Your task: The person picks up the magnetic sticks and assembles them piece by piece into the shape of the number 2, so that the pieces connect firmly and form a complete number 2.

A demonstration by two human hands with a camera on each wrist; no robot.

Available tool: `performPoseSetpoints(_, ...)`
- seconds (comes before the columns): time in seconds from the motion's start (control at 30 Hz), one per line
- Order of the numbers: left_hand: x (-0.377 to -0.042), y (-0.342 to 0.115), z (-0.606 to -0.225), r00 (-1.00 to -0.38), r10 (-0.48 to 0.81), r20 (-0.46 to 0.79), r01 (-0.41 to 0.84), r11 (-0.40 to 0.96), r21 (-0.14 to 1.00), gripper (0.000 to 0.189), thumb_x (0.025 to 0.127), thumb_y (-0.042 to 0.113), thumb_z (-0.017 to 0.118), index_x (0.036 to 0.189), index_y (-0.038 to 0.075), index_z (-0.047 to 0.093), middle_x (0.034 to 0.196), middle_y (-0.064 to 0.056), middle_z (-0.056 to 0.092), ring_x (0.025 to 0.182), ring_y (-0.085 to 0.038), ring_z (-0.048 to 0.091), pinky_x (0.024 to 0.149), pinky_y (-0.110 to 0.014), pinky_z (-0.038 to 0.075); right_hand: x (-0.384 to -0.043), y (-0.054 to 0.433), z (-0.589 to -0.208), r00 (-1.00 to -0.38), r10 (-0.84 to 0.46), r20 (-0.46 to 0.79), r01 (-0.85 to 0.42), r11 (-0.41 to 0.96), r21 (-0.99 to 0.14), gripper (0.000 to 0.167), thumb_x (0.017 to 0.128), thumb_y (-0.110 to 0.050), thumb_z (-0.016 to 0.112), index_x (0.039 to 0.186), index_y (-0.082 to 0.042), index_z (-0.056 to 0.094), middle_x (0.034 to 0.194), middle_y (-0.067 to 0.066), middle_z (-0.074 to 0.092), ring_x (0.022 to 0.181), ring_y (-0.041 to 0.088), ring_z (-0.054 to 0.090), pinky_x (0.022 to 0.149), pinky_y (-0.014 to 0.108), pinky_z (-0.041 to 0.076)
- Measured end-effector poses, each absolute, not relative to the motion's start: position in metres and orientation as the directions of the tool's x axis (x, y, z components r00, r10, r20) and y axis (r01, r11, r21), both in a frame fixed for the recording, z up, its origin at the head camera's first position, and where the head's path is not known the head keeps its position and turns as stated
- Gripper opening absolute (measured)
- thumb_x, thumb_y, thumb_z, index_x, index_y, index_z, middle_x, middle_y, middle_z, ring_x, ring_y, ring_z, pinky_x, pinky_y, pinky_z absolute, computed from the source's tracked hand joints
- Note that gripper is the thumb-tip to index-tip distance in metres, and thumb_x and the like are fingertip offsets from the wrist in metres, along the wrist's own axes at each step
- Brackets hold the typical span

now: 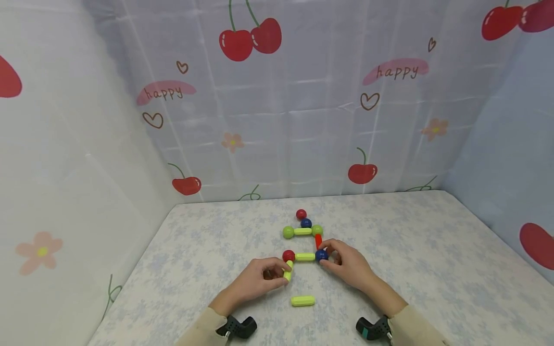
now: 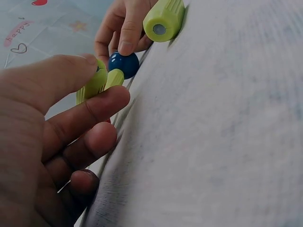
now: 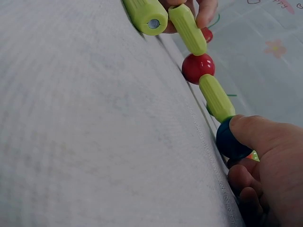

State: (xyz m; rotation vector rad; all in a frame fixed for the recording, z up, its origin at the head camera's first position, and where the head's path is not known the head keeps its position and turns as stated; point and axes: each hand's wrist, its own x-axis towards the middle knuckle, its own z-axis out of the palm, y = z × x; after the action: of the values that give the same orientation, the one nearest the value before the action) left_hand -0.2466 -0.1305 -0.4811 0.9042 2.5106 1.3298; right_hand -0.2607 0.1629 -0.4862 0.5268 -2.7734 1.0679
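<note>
My left hand [image 1: 261, 278] pinches a yellow-green magnetic rod [image 1: 287, 273] between thumb and forefinger. The rod's far end meets a red ball [image 1: 288, 256]. From that ball a second yellow-green rod [image 1: 305, 257] runs right to a blue ball [image 1: 321, 255], which my right hand [image 1: 348, 263] grips with thumb and fingers. A red rod [image 1: 318, 241] links the blue ball up to a green ball [image 1: 317, 230]. Another yellow-green rod [image 1: 302, 231] joins this one to a second green ball [image 1: 288, 232] on the left. In the right wrist view, the thumb lies over the blue ball [image 3: 232, 139].
One loose yellow-green rod [image 1: 303, 301] lies on the table nearer to me, between the wrists. Behind the chain, a blue ball [image 1: 306, 223] and a red ball [image 1: 301, 214] sit close together. A printed curtain [image 1: 303, 120] stands along the table's back edge.
</note>
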Motion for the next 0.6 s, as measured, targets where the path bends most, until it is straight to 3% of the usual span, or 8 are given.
performPoseSetpoints(0.6, -0.2479, -0.129, -0.4815, -0.805, 0.576, 0.142, 0.447, 0.432, 0.783, 0.021, 0.092, 0.033, 0.073, 0.112, 0.028, 0.069, 0.09, 0.008, 0.072, 0.072, -0.001, 0.058, 0.066, -0.02, 0.049, -0.2606, 0.1625, -0.4856, -0.931, -0.277, 0.236, -0.364, 0.698, -0.616, 0.03, 0.09, -0.026, 0.076, 0.117, -0.026, 0.062, 0.097, -0.007, 0.065, 0.059, 0.003, 0.046, 0.055, 0.022, 0.04)
